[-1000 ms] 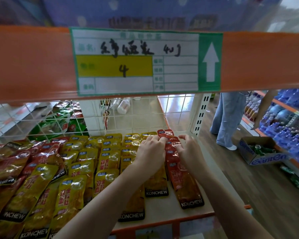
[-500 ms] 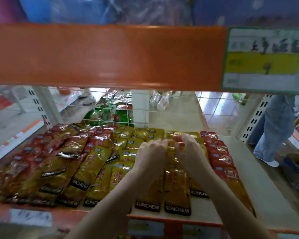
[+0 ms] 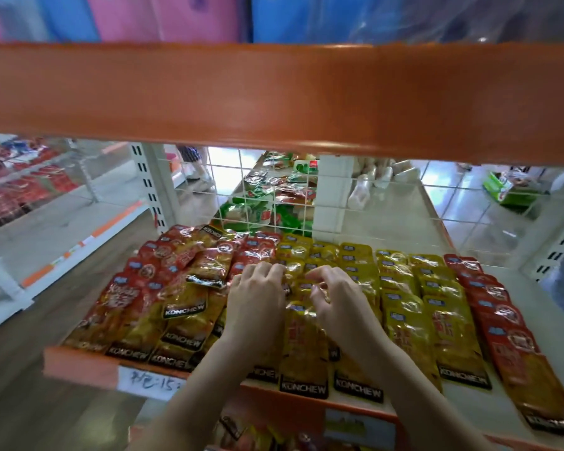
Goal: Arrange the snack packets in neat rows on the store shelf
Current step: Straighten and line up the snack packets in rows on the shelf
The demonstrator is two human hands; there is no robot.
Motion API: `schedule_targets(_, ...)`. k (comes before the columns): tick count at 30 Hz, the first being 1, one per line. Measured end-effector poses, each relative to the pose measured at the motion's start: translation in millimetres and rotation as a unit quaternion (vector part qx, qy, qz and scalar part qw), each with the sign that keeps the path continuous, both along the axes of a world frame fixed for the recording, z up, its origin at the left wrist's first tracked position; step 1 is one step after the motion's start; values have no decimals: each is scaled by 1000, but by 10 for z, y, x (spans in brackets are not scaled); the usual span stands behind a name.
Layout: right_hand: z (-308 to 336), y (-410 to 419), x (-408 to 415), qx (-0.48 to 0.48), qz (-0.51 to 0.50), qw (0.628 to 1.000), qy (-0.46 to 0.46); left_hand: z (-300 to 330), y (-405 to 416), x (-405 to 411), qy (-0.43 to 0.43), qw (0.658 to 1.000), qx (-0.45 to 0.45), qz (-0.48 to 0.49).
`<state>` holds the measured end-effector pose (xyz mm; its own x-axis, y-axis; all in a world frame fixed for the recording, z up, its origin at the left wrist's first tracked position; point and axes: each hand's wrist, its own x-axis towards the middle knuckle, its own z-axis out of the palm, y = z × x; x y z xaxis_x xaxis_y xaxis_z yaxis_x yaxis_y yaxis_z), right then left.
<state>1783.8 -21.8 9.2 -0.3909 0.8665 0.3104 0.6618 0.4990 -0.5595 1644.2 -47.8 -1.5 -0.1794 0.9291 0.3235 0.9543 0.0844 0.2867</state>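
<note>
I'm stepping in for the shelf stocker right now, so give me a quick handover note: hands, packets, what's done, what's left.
Left hand: fingers curled on the yellow packets at mid-shelf; grip not clear.
Right hand: fingers curled, pinching at the same yellow column.
Done: yellow packets lie in fairly straight overlapping columns, and a red row runs down the right side.
Left: the red pile on the left of the shelf is jumbled, some packets crooked or turned round. Straighten those into rows.
</note>
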Motion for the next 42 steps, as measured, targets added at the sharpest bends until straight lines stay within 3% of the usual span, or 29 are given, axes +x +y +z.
schedule_targets(6,-137,-91,-401,44,-29,998,-28,-66,0,-314,-1,998,-41,46)
schedule_targets(16,-401,-205,-553,105,-75,981,-147,-199,-47,-360,1,999,0,49)
schedule_targets(22,-406,-241,-559,113,-74,977,-162,-206,-50,-373,-54,997,36,29)
schedule_targets(29,-391,-250,-515,96,-43,991,-85,-168,-58,-404,-169,979,110,0)
schedule_targets(35,-313,-251,-481,47,-27,998,33,-49,-54,-491,-327,936,128,-34)
schedule_targets(40,-261,-274,-444,7,-36,993,116,81,-3,-508,-401,907,125,-31)
schedule_targets(42,-265,-269,-439,11,-28,993,111,117,28,-510,-388,913,117,-35)
